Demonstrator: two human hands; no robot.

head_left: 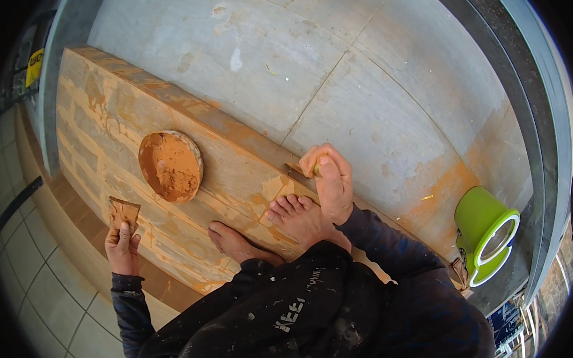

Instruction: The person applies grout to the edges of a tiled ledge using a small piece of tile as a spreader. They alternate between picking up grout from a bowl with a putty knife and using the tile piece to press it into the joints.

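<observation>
From my remote view, the left hand (123,252) pinches a paste-smeared flat scraper (124,211), broad edge forward. The right hand (334,184) is closed around a yellow-green object (317,170), mostly hidden. Ahead and slightly right of the left hand, the nearer one, sits a round bowl (200,159) of orange paste (171,164).

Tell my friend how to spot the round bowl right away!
Look for the long tan platform slanting down from the picture's upper left, smeared with orange. On top of it, up and left of the person's bare feet, sits a round bowl. It holds a lumpy orange mix, unlike the thin flat piece in the left hand or the green bucket far right.
</observation>
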